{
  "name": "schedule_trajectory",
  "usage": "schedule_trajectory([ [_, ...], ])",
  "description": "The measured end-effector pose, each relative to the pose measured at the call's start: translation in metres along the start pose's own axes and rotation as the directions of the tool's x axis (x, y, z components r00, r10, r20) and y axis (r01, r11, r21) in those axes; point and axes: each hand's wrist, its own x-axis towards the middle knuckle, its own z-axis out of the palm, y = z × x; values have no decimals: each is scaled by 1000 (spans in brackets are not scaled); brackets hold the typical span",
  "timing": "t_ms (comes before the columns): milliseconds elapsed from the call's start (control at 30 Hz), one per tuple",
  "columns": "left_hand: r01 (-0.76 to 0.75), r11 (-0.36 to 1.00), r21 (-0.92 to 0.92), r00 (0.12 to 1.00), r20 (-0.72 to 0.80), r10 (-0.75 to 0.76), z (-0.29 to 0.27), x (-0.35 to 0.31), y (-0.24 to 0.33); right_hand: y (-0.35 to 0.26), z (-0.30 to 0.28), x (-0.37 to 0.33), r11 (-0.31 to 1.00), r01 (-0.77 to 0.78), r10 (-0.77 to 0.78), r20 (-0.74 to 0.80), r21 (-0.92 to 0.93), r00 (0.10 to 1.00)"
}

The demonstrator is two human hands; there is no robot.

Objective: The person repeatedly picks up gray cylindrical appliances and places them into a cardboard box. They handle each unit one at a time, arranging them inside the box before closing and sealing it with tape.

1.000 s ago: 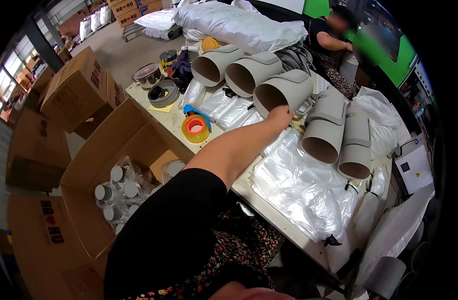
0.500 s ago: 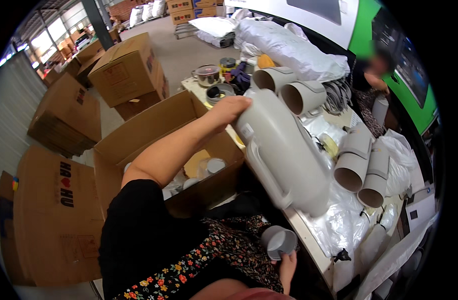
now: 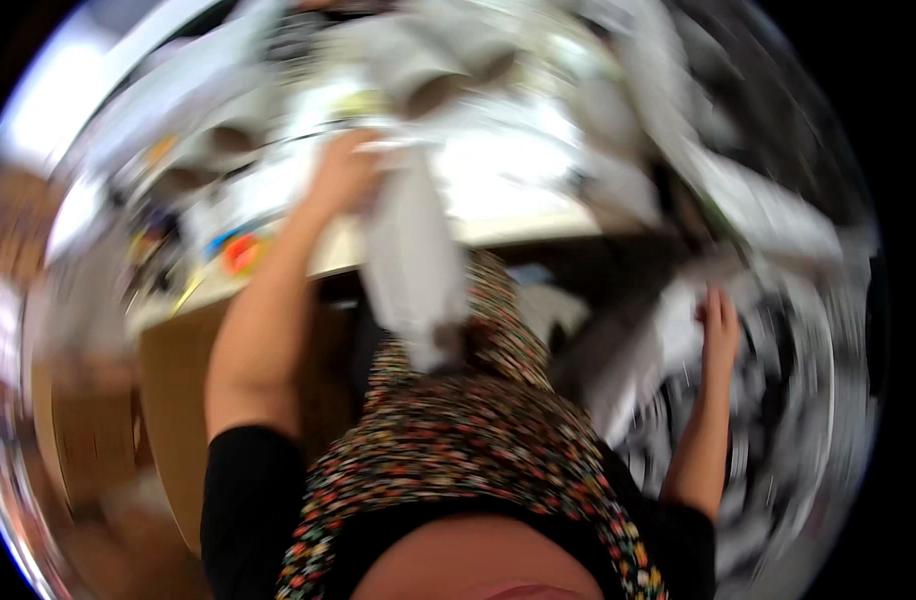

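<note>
Motion smears the whole view. My left hand [image 3: 346,175] is closed around the upper end of a pale grey jug [image 3: 413,250], which hangs down over my lap in front of the table edge. Blur hides the jug's handle and its lower end. Out to the right, my right hand [image 3: 718,322] reaches over a white plastic bag [image 3: 673,325] with its fingers stretched out. Nothing shows in those fingers. Below and beside that hand lie many grey parts [image 3: 768,400], too blurred to tell their kind.
Grey cylindrical shells [image 3: 403,65] lie on the table [image 3: 523,225] among clear plastic wrap [image 3: 508,165]. An orange-red round thing [image 3: 241,254] sits near the table's left edge. A cardboard box [image 3: 183,400] stands at the left, below the table.
The view has swung to the right. My right hand has moved from my lap out to the bag, and the grey cup is no longer seen in it. The jug is lower and more upright.
</note>
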Motion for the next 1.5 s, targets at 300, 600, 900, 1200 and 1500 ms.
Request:
schedule_trajectory([
  [300, -298, 943, 148, 824, -459, 333, -23, -9, -148, 177, -63, -43, 875, -476, 465, -427, 87, 776],
  [600, -126, 991, -46, 826, -558, 79, 46, -37, -123, 247, -30, -53, 200, 363, -111, 347, -910, 931],
  [900, -152, 777, -611, 974, -228, 11, 75, -91, -86, 127, -43, -36, 383, -104, -76, -144, -918, 987],
  [1200, -242, 968, -69, 887, 388, 250, 93, -110, -41, -44, 32, -4, 847, 442, -415, 152, -296, 897],
  [1500, -285, 958, -35, 908, 312, 281, 76, -131, -52, -173, 159, 4, 640, 758, -703, 494, 125, 512],
])
